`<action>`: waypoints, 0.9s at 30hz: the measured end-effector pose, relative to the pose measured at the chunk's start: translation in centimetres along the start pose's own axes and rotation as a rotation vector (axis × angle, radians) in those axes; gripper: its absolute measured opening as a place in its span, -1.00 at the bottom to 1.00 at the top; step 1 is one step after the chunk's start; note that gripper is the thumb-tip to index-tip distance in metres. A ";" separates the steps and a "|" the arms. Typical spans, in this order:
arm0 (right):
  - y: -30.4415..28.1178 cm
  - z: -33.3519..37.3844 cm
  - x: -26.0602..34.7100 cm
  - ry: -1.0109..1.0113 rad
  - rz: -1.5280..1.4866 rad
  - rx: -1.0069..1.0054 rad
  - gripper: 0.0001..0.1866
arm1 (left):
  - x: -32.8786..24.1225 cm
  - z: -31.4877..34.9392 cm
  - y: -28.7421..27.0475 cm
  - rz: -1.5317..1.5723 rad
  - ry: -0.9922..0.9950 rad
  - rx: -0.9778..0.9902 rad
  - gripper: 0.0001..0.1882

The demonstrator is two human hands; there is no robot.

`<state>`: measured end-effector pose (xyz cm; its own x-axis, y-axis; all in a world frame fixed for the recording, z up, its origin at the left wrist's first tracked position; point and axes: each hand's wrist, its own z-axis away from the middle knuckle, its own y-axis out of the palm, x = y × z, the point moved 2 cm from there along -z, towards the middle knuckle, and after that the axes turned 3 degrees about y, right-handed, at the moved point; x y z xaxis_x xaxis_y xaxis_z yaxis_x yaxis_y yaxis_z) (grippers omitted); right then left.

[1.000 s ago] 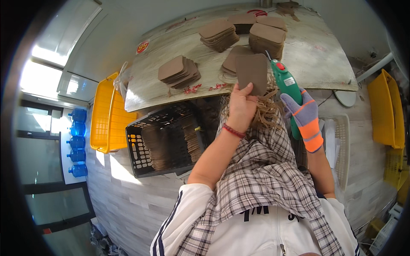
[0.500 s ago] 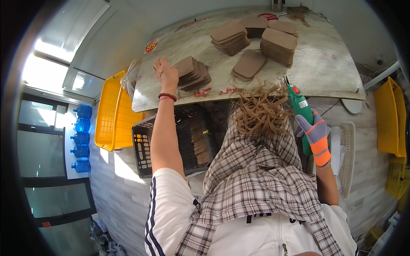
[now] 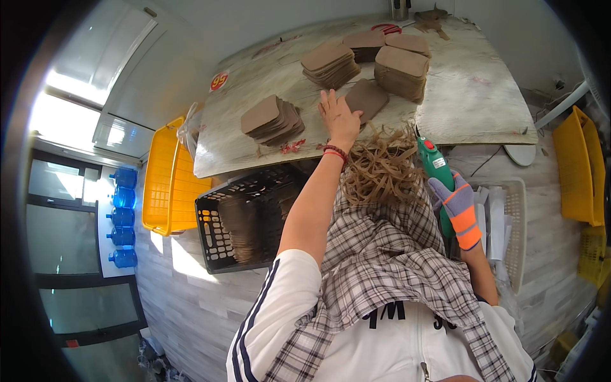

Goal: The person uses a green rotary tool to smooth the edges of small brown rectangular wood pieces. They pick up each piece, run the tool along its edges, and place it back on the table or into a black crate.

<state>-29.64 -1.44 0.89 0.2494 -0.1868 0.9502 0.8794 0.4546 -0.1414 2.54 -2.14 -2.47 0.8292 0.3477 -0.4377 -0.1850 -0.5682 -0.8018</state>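
Left hand (image 3: 342,127) is bare, palm down with fingers spread on the pale, worn wood-look counter (image 3: 474,114). Its thumb is at the near corner of a low pile of flat brown rounded-corner sheets (image 3: 369,100); can't tell if it's pinching any. Right hand (image 3: 457,205), in a grey-and-orange glove, is wrapped around a green handheld cutter (image 3: 436,160) with a red button, nothing at the blade.

Progress-wise, I'd guess plenty of trimming is done: there's a big tangle of thin brown offcut strips (image 3: 382,172) on the lap. Farther back are several neat brown stacks (image 3: 402,73), plus a looser brown stack (image 3: 272,121) to the left. Couldn't say which are finished. More brown sheets (image 3: 240,229) sit in the black slotted plastic crate (image 3: 209,232) below, so there could be lots left.
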 end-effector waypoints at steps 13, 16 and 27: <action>0.8 0.4 2.2 -0.034 0.046 0.028 -0.54 | -5.2 3.0 -3.8 1.677 -0.448 -0.249 -0.80; 1.4 0.6 3.7 -0.064 0.048 0.050 -0.54 | -8.1 4.0 -5.5 2.012 -0.543 -0.313 -0.79; 2.3 1.9 5.6 -0.068 -0.110 0.096 -0.55 | -11.0 5.2 -4.4 2.303 -0.694 -0.325 -0.57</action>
<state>-27.00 0.19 6.45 0.1230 -0.1824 0.9755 0.8562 0.5166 -0.0113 -8.51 0.42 3.81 -0.7090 -0.6697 -0.2208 -0.0493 -0.2653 0.9629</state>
